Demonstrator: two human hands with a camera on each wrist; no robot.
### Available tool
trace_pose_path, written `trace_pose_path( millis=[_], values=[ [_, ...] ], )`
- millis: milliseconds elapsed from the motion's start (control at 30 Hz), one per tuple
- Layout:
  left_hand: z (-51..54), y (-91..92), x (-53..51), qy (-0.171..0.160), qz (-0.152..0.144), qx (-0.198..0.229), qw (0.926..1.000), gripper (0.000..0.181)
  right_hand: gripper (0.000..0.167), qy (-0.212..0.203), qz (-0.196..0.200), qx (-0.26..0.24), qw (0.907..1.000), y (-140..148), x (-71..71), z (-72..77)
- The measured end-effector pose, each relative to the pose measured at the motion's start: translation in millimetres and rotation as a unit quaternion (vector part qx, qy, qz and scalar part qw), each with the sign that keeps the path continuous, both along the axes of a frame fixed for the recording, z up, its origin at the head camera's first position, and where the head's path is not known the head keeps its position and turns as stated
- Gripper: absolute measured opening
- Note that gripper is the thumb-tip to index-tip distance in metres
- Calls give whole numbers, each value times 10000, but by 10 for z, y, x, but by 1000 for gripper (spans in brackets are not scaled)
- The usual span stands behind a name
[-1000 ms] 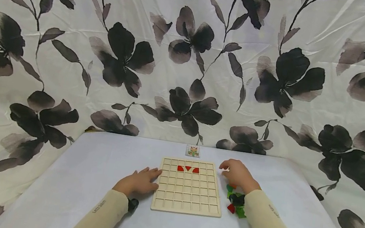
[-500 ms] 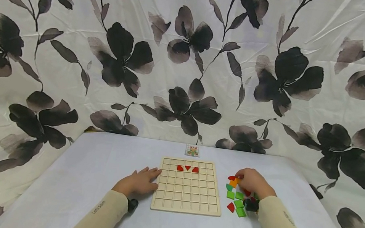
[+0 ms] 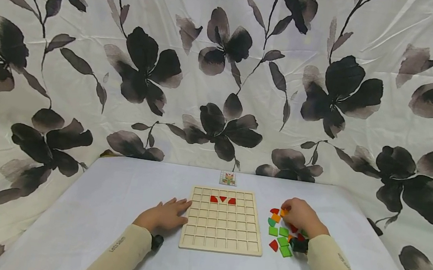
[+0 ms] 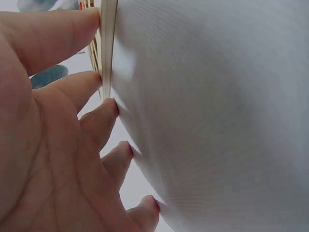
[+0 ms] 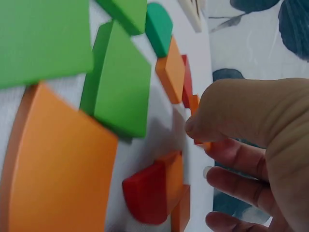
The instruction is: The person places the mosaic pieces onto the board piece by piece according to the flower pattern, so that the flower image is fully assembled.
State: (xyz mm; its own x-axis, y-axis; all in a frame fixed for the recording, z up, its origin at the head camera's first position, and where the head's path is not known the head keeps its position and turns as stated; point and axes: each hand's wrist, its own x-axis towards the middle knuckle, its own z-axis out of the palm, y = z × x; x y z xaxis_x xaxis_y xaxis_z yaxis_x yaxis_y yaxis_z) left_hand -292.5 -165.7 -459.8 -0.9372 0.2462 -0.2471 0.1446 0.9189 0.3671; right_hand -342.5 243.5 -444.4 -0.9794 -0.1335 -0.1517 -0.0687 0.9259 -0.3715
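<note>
A wooden grid board (image 3: 223,227) lies on the white table, with three red pieces (image 3: 223,199) in an upper row. My left hand (image 3: 167,214) rests at the board's left side with fingers spread; in the left wrist view, thumb and index finger touch the board's edge (image 4: 109,48). My right hand (image 3: 303,216) is over the loose pieces right of the board. Its thumb and index finger pinch a small orange piece (image 3: 284,213), partly hidden by the fingers in the right wrist view. Beside it lie an orange piece (image 5: 171,72) and a red one (image 5: 145,195).
Several green squares (image 3: 283,231), a red quarter piece (image 3: 273,245) and a teal piece (image 3: 271,222) lie right of the board. A small pattern card (image 3: 229,178) lies behind the board. A floral cloth (image 3: 226,63) hangs beyond the table's far edge.
My right hand has moved right and slightly down from beside the board's upper right corner to the loose pieces, uncovering several of them, and has pinched an orange one. My left hand has stayed still.
</note>
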Motion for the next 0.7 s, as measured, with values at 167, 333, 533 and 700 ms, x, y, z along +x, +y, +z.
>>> trace_pose_path(
  millis=[167, 333, 533, 700],
  values=[
    [-16, 1, -6, -23, 26, -38, 10000, 62, 30, 203, 137, -191, 9995, -151, 24, 55],
    [4, 9, -1, -32, 17, 10, 10000, 62, 30, 691, 624, -199, 9955, -387, 0, 94],
    [13, 17, 11, -70, 30, 53, 10000, 62, 28, 902, 1060, -487, 9891, -713, 7, 111],
    [22, 15, 14, -62, 15, 69, 10000, 62, 26, 724, 1097, -800, 9881, -982, 9, 84]
  ],
)
